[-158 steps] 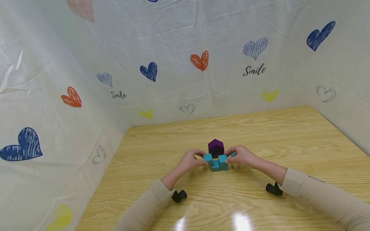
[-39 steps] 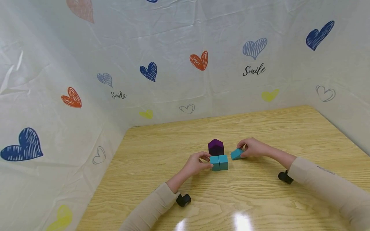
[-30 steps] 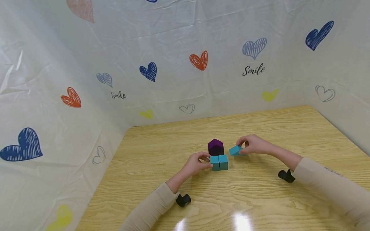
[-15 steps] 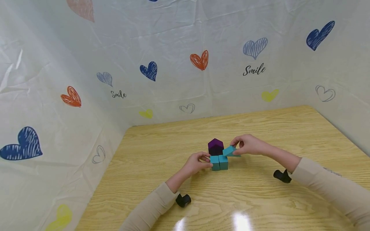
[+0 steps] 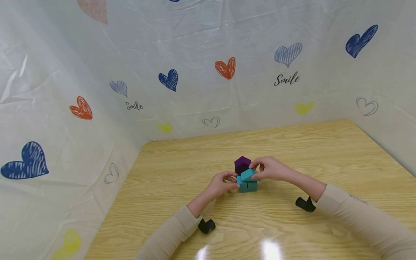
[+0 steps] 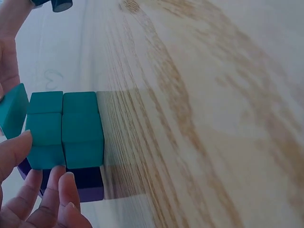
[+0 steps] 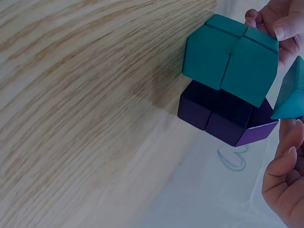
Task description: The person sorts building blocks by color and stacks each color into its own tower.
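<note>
Fingers w/ teal block; purple blocks behind.

loose teal block: cut off by the right wrist view's edge
purple block: lower part hidden behind the teal blocks
right hand: fingertips hide the loose block's far side

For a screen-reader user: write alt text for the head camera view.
A person's right hand holds a loose teal block, tilted, over two teal blocks on a wooden table, while the left hand touches that pair's left side. A purple block stands just behind them, before a heart-printed backdrop.
</note>
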{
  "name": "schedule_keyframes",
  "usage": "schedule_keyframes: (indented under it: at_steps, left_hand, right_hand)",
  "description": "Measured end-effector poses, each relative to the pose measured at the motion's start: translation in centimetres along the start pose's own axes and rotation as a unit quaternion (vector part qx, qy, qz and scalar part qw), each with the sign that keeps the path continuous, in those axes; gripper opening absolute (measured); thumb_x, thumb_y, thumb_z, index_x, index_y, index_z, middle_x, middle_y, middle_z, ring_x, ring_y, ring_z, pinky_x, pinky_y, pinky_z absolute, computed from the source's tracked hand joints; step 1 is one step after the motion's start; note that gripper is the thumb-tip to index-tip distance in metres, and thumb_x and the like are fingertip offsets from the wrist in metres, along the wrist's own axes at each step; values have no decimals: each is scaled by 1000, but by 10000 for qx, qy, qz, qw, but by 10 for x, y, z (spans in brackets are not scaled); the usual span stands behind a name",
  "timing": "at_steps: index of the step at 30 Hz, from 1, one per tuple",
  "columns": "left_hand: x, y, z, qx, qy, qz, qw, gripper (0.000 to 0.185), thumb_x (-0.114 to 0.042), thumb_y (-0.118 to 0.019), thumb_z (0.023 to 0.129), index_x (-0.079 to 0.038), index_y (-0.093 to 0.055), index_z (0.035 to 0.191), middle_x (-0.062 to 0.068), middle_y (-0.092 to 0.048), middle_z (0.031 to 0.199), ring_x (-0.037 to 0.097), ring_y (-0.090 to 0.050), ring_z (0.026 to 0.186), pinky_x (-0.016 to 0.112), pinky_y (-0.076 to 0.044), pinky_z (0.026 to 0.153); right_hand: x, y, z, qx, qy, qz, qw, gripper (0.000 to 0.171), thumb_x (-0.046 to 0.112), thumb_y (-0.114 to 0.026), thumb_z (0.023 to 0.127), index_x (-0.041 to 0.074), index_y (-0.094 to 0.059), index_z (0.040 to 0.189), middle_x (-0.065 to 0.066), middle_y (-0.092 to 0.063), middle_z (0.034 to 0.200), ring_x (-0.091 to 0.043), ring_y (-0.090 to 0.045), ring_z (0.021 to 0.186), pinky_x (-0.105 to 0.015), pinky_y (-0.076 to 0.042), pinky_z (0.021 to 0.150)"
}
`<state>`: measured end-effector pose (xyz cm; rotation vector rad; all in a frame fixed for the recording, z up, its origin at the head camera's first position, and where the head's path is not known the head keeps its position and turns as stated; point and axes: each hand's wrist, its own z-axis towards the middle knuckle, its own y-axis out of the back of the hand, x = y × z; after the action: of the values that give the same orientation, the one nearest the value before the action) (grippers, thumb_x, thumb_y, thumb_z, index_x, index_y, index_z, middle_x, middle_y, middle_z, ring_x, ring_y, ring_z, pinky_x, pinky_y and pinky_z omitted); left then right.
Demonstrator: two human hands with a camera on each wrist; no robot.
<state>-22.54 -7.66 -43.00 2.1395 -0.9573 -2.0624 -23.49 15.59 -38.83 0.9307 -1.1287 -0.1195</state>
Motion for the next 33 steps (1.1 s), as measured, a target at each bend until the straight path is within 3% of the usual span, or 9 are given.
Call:
schedule_keyframes:
  at_steps: [10,18,33]
  left_hand:
    - [1,0,0,-55,25,-108,9999,35,-13,-70,81,-4,-60,114,13,-64,98,14,-58,76,36,-50,68]
    - [1,-1,0,-82,-1,-28,10000,33,-14,-70,81,-6,-61,112,8,-65,95,12,-57,73,26,-46,62]
    - [2,-1,1,-100,-41,-15,9999,33,-14,-70,80,-4,-61,110,10,-65,94,12,-57,73,28,-47,63]
  right_hand:
    - [5,-9,3,98,116,37,9999,32,11,-71,78,-5,-62,103,-6,-61,85,-13,-43,58,-23,-37,52]
    - [7,-12,5,106,66,-67,9999,30,11,-71,78,-4,-62,103,-5,-60,83,-10,-41,56,-22,-37,52]
    - [5,-16,7,89,98,-212,9997,29,10,-71,77,-2,-62,101,-5,-59,85,-11,-43,56,-21,-38,51]
